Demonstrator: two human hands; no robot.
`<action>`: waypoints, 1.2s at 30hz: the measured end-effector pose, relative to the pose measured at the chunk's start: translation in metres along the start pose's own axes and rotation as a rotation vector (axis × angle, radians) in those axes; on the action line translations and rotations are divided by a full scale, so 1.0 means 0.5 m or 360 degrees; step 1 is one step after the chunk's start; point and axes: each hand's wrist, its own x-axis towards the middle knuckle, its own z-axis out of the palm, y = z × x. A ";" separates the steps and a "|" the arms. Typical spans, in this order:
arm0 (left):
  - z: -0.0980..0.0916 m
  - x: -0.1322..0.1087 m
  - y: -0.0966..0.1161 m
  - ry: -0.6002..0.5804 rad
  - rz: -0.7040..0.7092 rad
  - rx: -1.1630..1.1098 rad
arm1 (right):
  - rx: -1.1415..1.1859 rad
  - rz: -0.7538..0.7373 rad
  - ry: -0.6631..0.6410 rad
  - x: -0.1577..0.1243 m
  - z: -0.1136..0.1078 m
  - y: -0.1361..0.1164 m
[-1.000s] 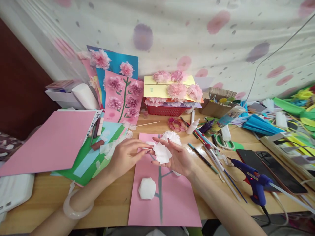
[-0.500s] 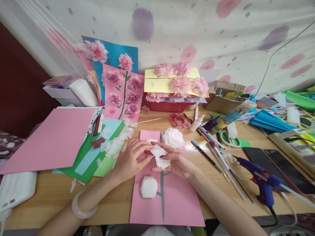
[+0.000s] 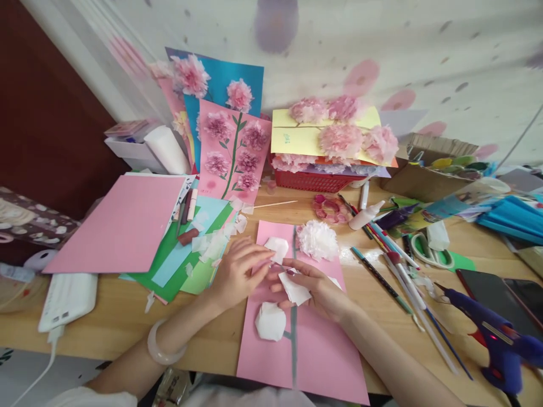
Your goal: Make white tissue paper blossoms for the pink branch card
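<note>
My right hand [image 3: 320, 285] holds a small stack of white tissue paper [image 3: 294, 287] between thumb and fingers. Close beside it, my left hand [image 3: 241, 271] has thumb and fingertips drawn together near the right fingertips; whatever they pinch is too small to make out. Both hands are over a pink sheet [image 3: 324, 350] with a painted grey-green stem [image 3: 294, 350]. On that sheet are a fluffy white paper flower [image 3: 318, 239], a flat white paper piece [image 3: 278, 247] behind the hands and another white piece [image 3: 270, 321] in front. A further white bit shows partly behind my right wrist.
Pink card [image 3: 119, 226] and green sheets [image 3: 165, 277] lie at left, with tissue scraps. Finished flower pictures [image 3: 233, 152] stand behind, beside a red basket [image 3: 314, 181]. Pens [image 3: 382, 280], a glue bottle [image 3: 367, 215], scissors [image 3: 430, 251] and a blue glue gun [image 3: 487, 328] are at right.
The view has turned left, so things sit farther right in the picture. The white tissue has shifted lower in my right hand, and my left fingertips have come away from it.
</note>
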 end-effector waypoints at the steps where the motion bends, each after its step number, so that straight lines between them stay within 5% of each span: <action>1: -0.014 0.006 -0.012 0.0053 -0.0090 0.0035 | 0.0003 0.0001 0.0007 0.000 0.000 -0.001; 5: -0.088 0.018 -0.075 -0.0033 -0.0553 0.0241 | -0.0051 0.0017 0.0063 0.003 -0.004 0.001; 11: -0.160 -0.035 -0.099 0.0038 -0.0794 0.0511 | -0.0108 0.0031 0.0092 0.008 -0.004 0.003; 21: -0.100 -0.129 -0.064 -0.0007 -0.0820 0.0677 | -0.0156 0.0005 0.0121 0.010 -0.012 0.011; 29: -0.107 -0.127 -0.016 0.0328 -0.0295 0.0628 | -0.0225 -0.0028 0.0144 0.004 0.001 0.006; 32: -0.078 -0.126 0.025 0.0406 -0.0258 0.0369 | -0.0416 -0.0002 0.0194 -0.006 0.014 0.003; 36: -0.024 -0.124 0.084 0.0278 -0.0198 -0.0043 | -0.1040 -0.0149 0.0129 -0.030 0.043 0.005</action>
